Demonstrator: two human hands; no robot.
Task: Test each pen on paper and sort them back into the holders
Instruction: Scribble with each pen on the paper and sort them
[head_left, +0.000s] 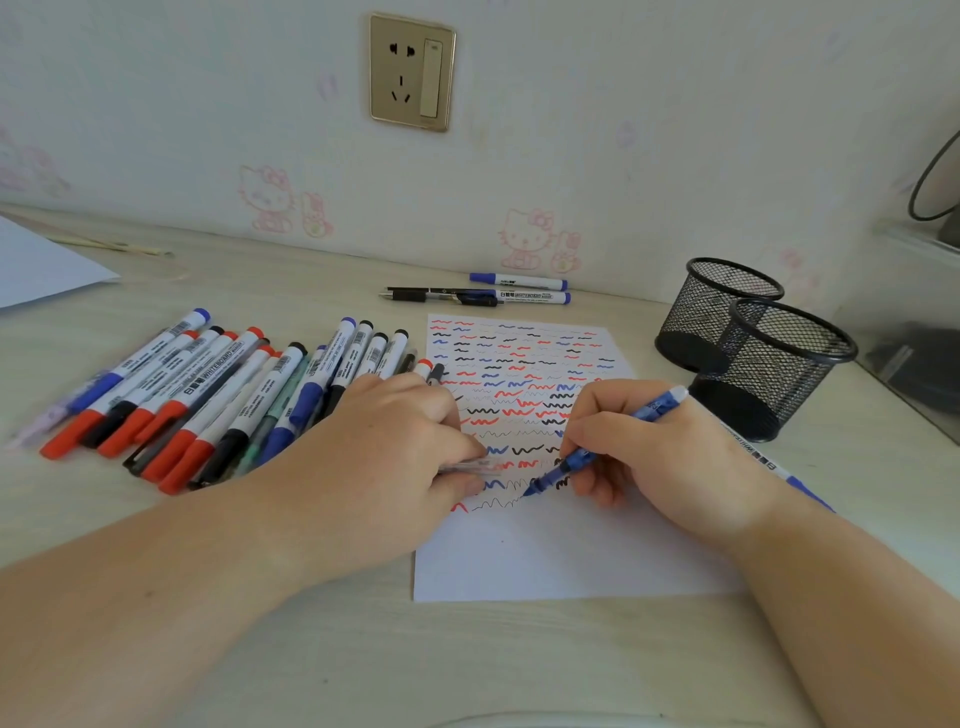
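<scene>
The right hand (649, 441) grips a blue gel pen (605, 447) in a writing hold, tip touching the test sheet (571, 556) at the end of a thin wavy line; keep pressure light and the stroke short, since the nib appears fine. The left hand (384, 452) pins the thin, matte paper flat, fingers curled around what seems a clear cap (470, 466). Smooth cylindrical whiteboard markers (208, 400) lie heaped left; two black wire-mesh holders (748, 338) stand right, apparently empty.
</scene>
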